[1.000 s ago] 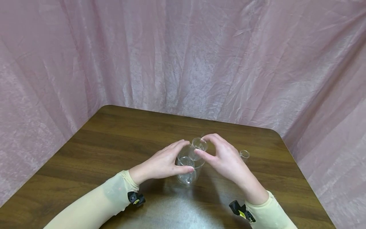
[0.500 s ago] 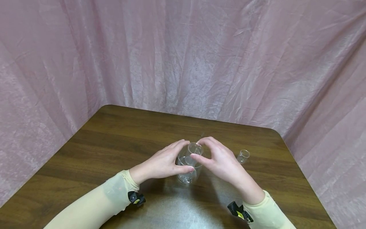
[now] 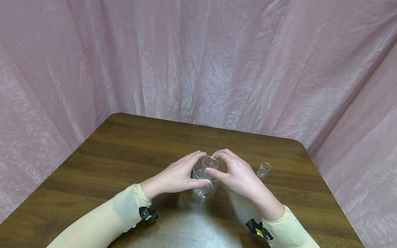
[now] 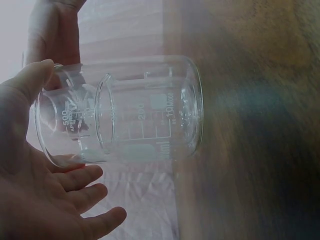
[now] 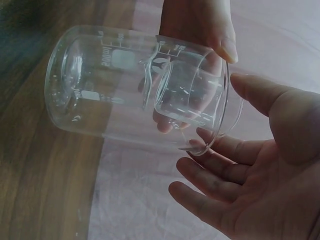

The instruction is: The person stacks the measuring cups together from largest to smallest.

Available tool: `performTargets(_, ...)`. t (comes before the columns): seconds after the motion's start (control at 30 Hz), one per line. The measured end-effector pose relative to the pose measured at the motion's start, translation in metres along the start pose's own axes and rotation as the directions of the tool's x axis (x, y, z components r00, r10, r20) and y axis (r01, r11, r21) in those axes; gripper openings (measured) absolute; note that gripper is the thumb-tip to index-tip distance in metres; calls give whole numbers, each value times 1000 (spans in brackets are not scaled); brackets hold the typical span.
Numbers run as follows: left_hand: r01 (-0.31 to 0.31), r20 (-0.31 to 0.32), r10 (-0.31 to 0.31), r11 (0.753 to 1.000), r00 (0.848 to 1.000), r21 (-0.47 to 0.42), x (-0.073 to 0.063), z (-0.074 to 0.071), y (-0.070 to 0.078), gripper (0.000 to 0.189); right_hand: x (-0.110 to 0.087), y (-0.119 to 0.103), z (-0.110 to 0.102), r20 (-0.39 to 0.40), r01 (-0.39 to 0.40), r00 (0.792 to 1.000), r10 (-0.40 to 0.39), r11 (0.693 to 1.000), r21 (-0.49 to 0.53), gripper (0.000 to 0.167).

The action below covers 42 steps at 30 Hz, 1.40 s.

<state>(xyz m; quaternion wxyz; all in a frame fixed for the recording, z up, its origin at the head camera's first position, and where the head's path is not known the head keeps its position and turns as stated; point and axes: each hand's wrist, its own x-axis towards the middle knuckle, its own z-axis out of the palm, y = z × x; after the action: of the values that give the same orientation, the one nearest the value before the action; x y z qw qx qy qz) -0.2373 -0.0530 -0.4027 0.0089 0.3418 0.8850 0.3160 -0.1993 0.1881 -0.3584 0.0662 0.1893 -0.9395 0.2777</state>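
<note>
A large clear glass beaker (image 3: 201,195), marked in white, stands upright on the wooden table. Inside it sits another beaker, its spouted rim (image 4: 104,112) well below the outer one's. My left hand (image 3: 176,175) grips the large beaker near its top, thumb on the near side and fingers beyond. From the right, my right hand (image 3: 237,175) pinches a smaller beaker (image 3: 211,162) by its rim. In the right wrist view this smaller beaker (image 5: 187,92) is mostly inside the large one, its bottom close to the inner rim; whether they touch I cannot tell.
A tiny glass beaker (image 3: 263,169) stands on the table (image 3: 297,199) right of my right hand. Something faint and transparent glints beyond my hands (image 3: 220,146), too unclear to name. Pink curtains (image 3: 201,69) hang around the table's far sides.
My right hand has moved left and lowered the smaller beaker into the large one. The tiny beaker at the right has come into fuller view. My left hand stays in place.
</note>
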Motion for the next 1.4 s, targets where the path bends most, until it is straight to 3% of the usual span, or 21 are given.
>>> performTargets(0.9, 3, 3, -3, 1000, 1000, 5, -1, 0, 0, 98, 8, 1, 5, 26, 24, 999, -23, 999, -29, 46)
performTargets(1.4, 7, 3, -7, 1000, 1000, 2, 0, 0, 1, 97, 11, 2, 6, 100, 30, 995, -24, 998, -60, 46)
